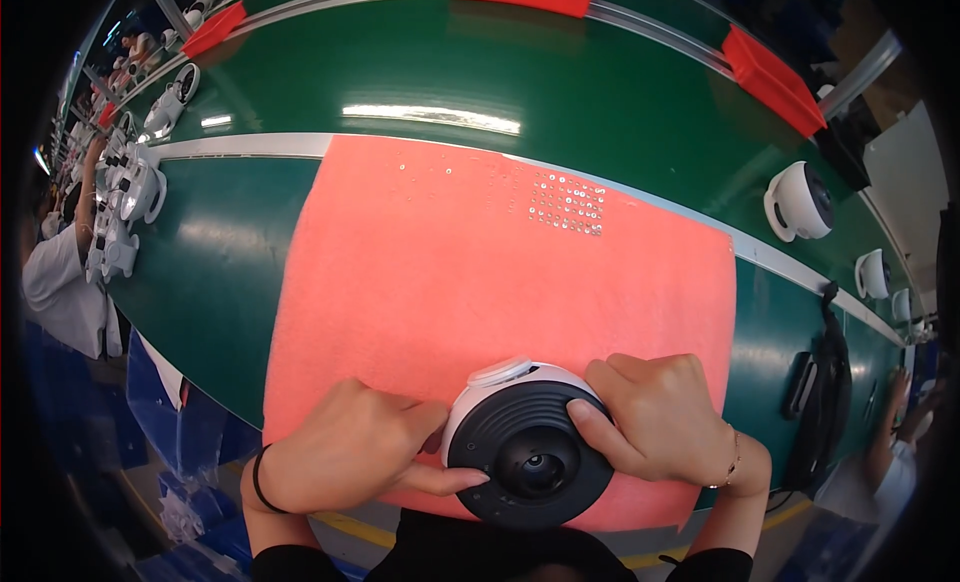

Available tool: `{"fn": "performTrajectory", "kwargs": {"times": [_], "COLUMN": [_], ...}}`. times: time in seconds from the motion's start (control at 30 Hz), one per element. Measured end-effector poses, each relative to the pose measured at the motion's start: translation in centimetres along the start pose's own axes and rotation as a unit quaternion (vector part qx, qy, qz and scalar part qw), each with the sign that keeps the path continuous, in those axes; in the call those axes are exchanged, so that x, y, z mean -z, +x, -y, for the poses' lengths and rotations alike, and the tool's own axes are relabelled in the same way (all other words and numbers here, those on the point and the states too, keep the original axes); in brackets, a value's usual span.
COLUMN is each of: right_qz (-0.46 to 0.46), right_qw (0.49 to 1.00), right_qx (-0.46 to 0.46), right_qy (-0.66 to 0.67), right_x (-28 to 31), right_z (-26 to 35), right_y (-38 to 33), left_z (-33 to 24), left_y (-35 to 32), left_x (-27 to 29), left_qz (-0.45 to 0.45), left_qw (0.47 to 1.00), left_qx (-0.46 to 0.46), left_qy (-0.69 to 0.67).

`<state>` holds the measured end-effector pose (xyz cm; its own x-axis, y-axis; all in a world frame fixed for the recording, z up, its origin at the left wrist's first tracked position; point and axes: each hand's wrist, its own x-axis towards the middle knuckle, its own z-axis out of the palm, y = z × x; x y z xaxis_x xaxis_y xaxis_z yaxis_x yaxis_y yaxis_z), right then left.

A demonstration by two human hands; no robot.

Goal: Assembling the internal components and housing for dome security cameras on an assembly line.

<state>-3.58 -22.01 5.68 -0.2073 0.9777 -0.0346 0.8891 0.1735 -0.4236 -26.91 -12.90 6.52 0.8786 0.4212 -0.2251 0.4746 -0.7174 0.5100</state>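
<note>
A round white security camera (484, 403) with a black ringed front and a dark lens in its middle rests at the near edge of a pink foam mat (450, 282), lens facing up toward me. My left hand (365, 447) grips its left side, thumb on the black face and fingers curled against the white shell. On the other side my right hand (650, 417) holds the upper right rim, its thumb lying over the black front. Small metal screws (568, 202) stand in rows near the mat's far edge.
Beyond the mat runs a green conveyor belt (420, 82) with white cameras (800, 202) on it. Red bins (770, 77) line its far rail. More white camera units (125, 202) crowd the left, beside a co-worker's arm (85, 197). A black cable or strap (825, 392) lies right.
</note>
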Motion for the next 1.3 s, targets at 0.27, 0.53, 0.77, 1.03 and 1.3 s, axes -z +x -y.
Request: {"fn": "performTrajectory", "kwargs": {"times": [0.27, 0.53, 0.77, 1.03, 1.3], "right_qz": [-0.023, -0.032, -0.127, -0.081, -0.047], "right_qw": [0.999, 0.995, 0.956, 0.94, 0.938], "right_qx": [0.027, 0.015, 0.262, 0.256, 0.304], "right_qy": [-0.033, -0.098, 0.033, 0.211, 0.159], "right_x": [-0.8, 0.5, -0.7, -0.2, -0.4], "right_z": [-0.6, 0.9, 1.8, 1.8, 1.2], "right_y": [-0.1, -0.5, -1.1, -0.5, -1.1], "left_z": [-0.3, -0.5, -0.5, -0.3, -0.1], "left_y": [0.5, 0.5, 0.5, 0.7, 1.1], "left_x": [0.2, 0.4, 0.3, 0.4, 0.9], "left_qz": [0.02, 0.042, 0.042, 0.052, 0.074], "left_qw": [1.0, 0.999, 0.998, 0.996, 0.996], "left_qx": [-0.002, 0.016, 0.025, 0.001, 0.007], "left_qy": [-0.018, 0.002, -0.031, -0.074, -0.052]}}
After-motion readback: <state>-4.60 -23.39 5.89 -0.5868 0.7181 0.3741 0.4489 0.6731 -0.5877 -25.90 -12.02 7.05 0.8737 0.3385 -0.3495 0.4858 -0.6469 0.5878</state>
